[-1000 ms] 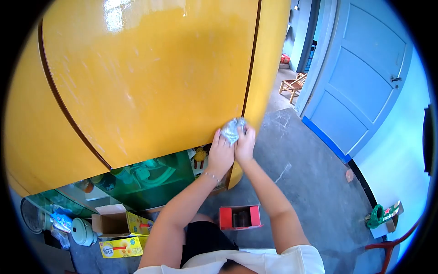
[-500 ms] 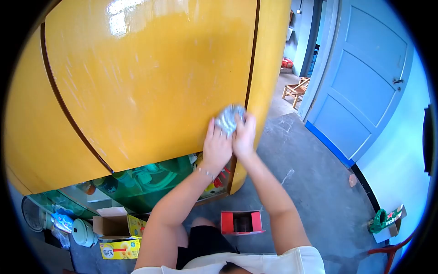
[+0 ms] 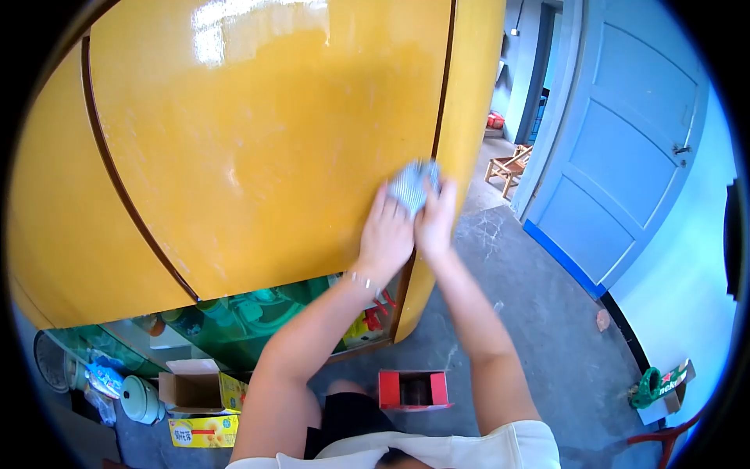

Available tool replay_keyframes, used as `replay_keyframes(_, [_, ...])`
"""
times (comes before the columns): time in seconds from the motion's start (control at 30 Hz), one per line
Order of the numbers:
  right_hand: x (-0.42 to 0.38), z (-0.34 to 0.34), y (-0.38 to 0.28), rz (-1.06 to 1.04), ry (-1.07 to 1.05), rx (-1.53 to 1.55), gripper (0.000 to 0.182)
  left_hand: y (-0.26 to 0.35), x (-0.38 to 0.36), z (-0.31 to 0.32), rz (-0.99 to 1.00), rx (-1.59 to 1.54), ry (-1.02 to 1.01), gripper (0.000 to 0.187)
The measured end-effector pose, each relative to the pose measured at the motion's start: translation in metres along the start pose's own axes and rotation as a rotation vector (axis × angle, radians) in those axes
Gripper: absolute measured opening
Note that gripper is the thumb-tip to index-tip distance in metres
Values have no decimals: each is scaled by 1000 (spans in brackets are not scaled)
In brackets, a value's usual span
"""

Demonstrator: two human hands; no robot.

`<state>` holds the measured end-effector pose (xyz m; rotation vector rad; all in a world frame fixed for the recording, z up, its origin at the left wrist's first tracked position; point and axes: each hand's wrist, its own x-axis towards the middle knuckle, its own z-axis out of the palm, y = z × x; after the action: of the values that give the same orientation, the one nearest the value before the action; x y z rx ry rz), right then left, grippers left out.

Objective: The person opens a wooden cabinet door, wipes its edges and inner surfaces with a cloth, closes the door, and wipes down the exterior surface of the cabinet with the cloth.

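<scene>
A small grey-and-white striped cloth point(image 3: 408, 190) is bunched against the glossy yellow cabinet surface point(image 3: 266, 172), close to its dark right-hand seam. My left hand point(image 3: 387, 234), with a bracelet at the wrist, presses on the cloth from the left, fingers around its lower edge. From the right, my right hand point(image 3: 435, 223) grips the same cloth between thumb and fingers. The two hands are side by side and nearly touch. Motion blurs the cloth and the fingertips a little.
Green glass panels point(image 3: 273, 313) lie below the yellow surface. A red open box point(image 3: 447, 391) stands on the floor near my legs. At left are an open carton point(image 3: 187, 391), a yellow packet point(image 3: 203, 431) and a pale green pot point(image 3: 142, 399). A blue door point(image 3: 617, 141) stands at right.
Both hands and the striped cloth have moved up and to the right over the yellow surface, nearer the right seam. The view has shifted slightly. Both hands keep hold of the cloth.
</scene>
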<state>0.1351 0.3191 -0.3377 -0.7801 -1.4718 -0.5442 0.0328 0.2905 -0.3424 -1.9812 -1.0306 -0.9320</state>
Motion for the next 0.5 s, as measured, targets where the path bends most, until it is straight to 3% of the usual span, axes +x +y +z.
replay_keyframes(0.03, [-36,3,7,62,-46,22,29,4,-24,15,37,-84,104,36])
replay_keyframes(0.07, [-43,-4,1,104,-92,81,29,4,-22,14,39,-64,79,36])
replay_keyframes(0.17, [3,-15,-4,104,-71,46,29,4,6,-7,27,-90,-18,35])
replay_keyframes(0.27, [60,-20,-4,115,-65,36,30,-4,59,-22,35,46,111,30])
replay_keyframes(0.3, [59,-20,-1,83,-61,5,30,-1,59,-25,30,97,16,30])
replay_keyframes(0.4, [14,-10,9,89,-73,40,33,8,19,-7,-16,-76,-87,33])
replay_keyframes(0.5, [-24,-7,13,144,-104,81,32,12,-14,14,52,-59,99,32])
